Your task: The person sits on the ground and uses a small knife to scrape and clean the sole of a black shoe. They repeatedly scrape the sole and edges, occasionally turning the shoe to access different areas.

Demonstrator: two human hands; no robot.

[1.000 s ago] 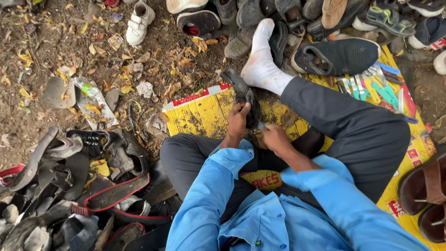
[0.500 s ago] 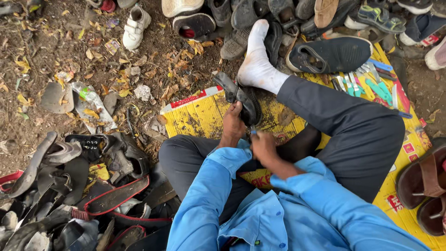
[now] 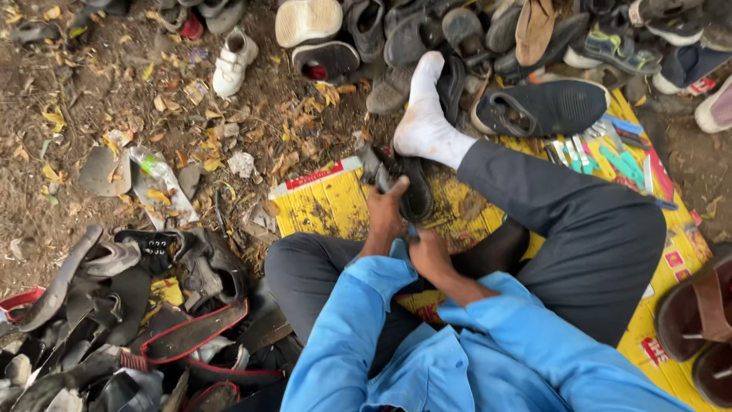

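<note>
I sit cross-legged on a yellow mat [image 3: 320,207] on the ground. My left hand [image 3: 385,214] grips a black shoe [image 3: 408,187] from the side, holding it up in front of my lap. My right hand [image 3: 429,255] is closed just below the shoe's heel end; what it holds is hidden. My right leg in grey trousers stretches forward, its foot in a white sock [image 3: 425,122]. Both arms wear blue sleeves.
A heap of black soles and straps [image 3: 114,320] lies at my left. Many shoes [image 3: 457,30] line the far edge, with a black sole [image 3: 541,107] and blue-handled tools [image 3: 610,156] on the mat at right. Brown sandals [image 3: 698,320] sit near right. Dry leaves litter the dirt.
My hands and the black shoe have shifted slightly nearer to my lap, and my right hand has moved under the shoe. The view tilted a little.
</note>
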